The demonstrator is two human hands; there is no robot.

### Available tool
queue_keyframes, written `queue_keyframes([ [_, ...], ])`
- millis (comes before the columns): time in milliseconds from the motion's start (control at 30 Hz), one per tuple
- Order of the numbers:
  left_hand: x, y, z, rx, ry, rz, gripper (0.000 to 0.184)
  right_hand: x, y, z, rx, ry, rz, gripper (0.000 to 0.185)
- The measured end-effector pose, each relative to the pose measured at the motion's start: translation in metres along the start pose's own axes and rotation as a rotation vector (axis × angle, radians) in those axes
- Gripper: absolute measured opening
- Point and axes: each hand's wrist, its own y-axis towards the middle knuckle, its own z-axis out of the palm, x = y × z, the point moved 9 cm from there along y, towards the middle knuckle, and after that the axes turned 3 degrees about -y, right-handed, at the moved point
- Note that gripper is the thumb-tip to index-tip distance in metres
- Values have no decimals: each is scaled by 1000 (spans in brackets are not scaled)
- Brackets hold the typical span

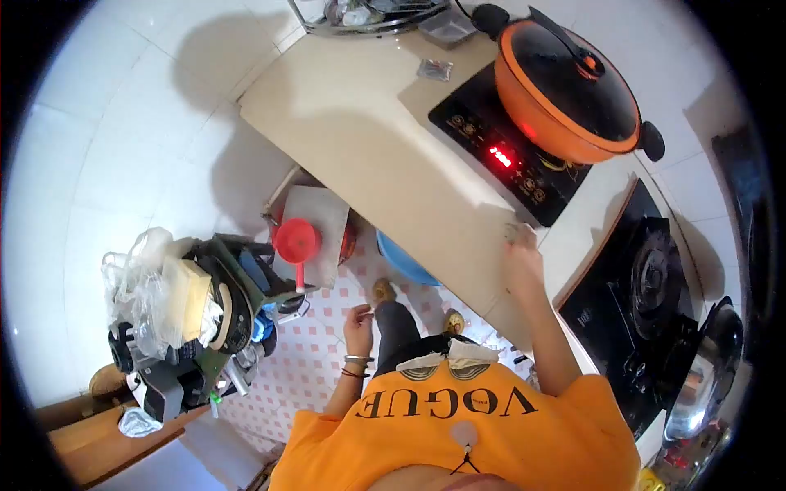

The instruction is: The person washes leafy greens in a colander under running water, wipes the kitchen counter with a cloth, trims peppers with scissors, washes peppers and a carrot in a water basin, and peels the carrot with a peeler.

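Observation:
My right hand (521,250) is at the counter (360,155), just in front of the near corner of a black induction cooker (528,176). Its fingers look bent together over a small greyish patch too blurred to name. On the cooker sits an orange pot (544,123), covered by a dark glass lid (577,78); red digits glow on the panel. My left hand (358,327) hangs beside my thigh with loose fingers, holding nothing. A bangle and a dark band circle that wrist.
A black gas stove (622,286) lies to the right, with pans beyond it. Under the counter are a red ladle-shaped scoop (297,241) on a board and a blue basin (405,260). Left stands a crowded pile with plastic bags (147,278). A small packet (435,69) rests on the counter.

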Motion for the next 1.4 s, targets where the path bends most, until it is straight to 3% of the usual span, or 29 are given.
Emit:
queue_keyframes([
  [33, 24, 12, 8, 68, -62, -3, 16, 18, 14, 14, 119, -89, -47, 36],
  [100, 7, 37, 29, 189, 92, 144, 16, 76, 34, -1, -81, 22, -61, 31],
  [167, -25, 65, 39, 293, 120, 207, 16, 129, 71, 9, -70, -216, -202, 27],
  [300, -67, 121, 20, 402, 207, 270, 16, 205, 134, 10, -129, -286, -114, 32],
  [367, -52, 150, 2, 436, 177, 215, 16, 251, 148, -5, -306, -659, -225, 30],
  [433, -32, 171, -23, 476, 157, 166, 16, 279, 192, 3, -346, -876, -455, 26],
  [500, -19, 189, -50, 436, 131, 183, 15, 276, 233, -24, -347, -152, -34, 27],
  [600, 2, 210, -80, 468, 381, 270, 14, 292, 264, -8, -260, -101, -98, 27],
  [667, 5, 219, -96, 424, 345, 91, 14, 337, 221, -14, -329, 104, -698, 26],
  [767, 19, 236, -101, 441, 415, 78, 16, 316, 130, 6, 57, 440, -517, 35],
  [800, 21, 239, -100, 457, 430, 82, 16, 304, 95, 8, 116, 326, -593, 25],
  [867, 31, 243, -94, 494, 422, 83, 17, 235, 68, 15, 54, 422, -494, 12],
  [933, 25, 245, -85, 522, 411, 88, 17, 198, 60, -23, -333, 6, -433, 16],
  [1000, 10, 239, -73, 555, 595, 100, 18, 181, 79, -20, -485, -82, -124, 21],
  [1033, 8, 237, -67, 564, 609, 104, 18, 190, 94, -14, -530, -111, -9, 23],
  [1067, 7, 235, -59, 597, 539, 87, 18, 224, 109, -5, -441, -98, -110, 22],
  [1100, 7, 233, -52, 629, 467, 66, 18, 253, 127, 17, -526, 52, -283, 20],
  [1133, 10, 231, -44, 700, 506, 128, 20, 302, 129, 19, -402, 124, -347, 20],
  [1167, 12, 231, -39, 698, 511, 130, 20, 347, 134, 23, -316, 207, -613, 19],
  [1233, 10, 226, -22, 813, 618, 242, 22, 390, 156, 17, -423, 147, -666, 19],
  [1300, -13, 219, -18, 819, 644, 431, 23, 394, 199, 10, -465, 90, -595, 19],
  [1367, -6, 225, -31, 692, 589, 200, 22, 368, 251, -23, -546, 73, -392, 19],
  [1400, -11, 222, -38, 644, 560, 262, 23, 351, 286, -32, -620, 65, -304, 19],
])
